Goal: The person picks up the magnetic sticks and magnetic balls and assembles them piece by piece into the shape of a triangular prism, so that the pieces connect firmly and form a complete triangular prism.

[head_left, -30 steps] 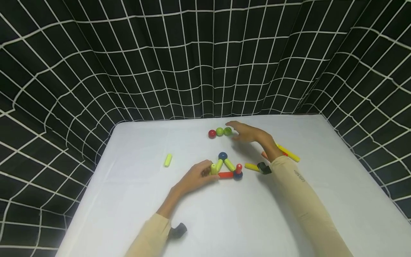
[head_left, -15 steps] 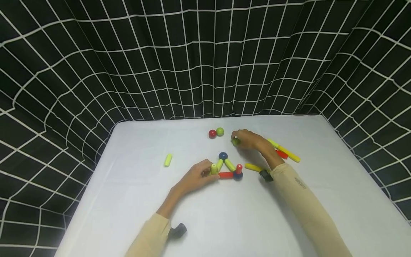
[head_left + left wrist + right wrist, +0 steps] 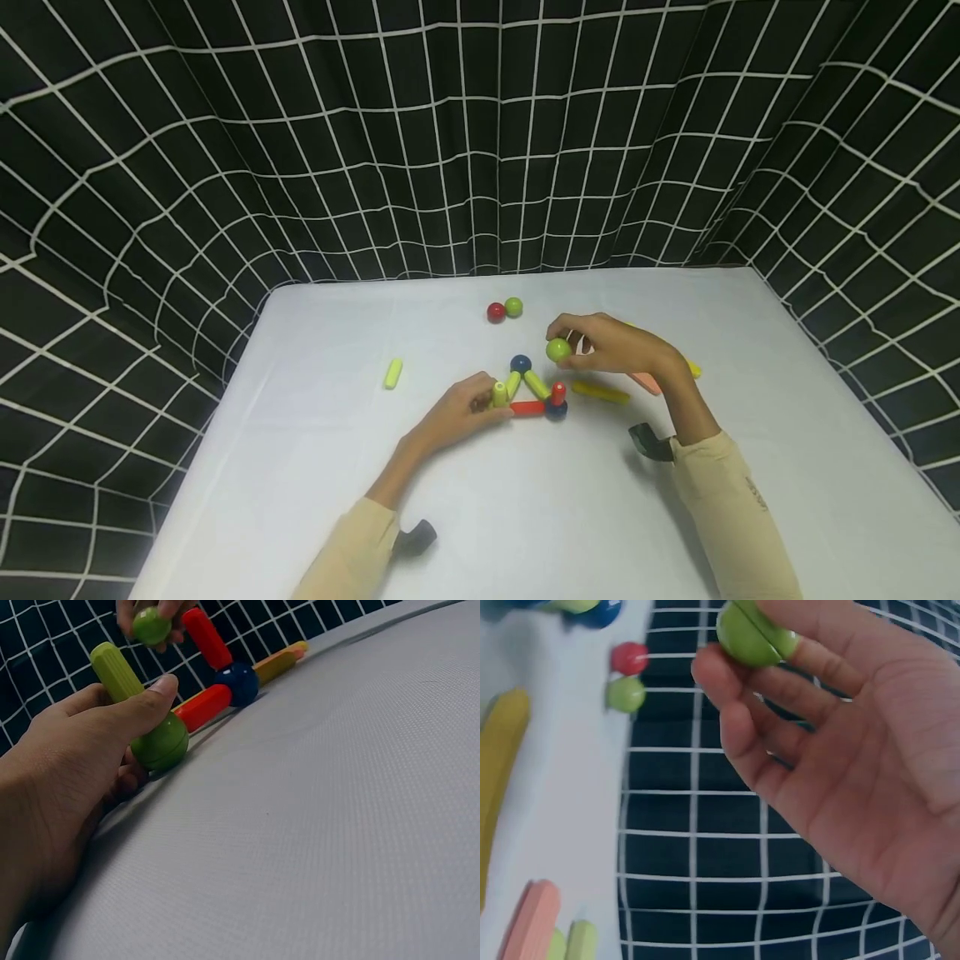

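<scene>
head: green ball (image 3: 558,350) in right hand (image 3: 613,343)

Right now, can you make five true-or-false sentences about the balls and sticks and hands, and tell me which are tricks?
1. The right hand holds a green ball. True.
2. The left hand holds nothing. False: it grips a green joint ball with a green stick in it.
3. The red ball lies beside another green ball. True.
4. The tabletop is black. False: it is white.
5. A red stick stands up from a blue ball. True.
</scene>
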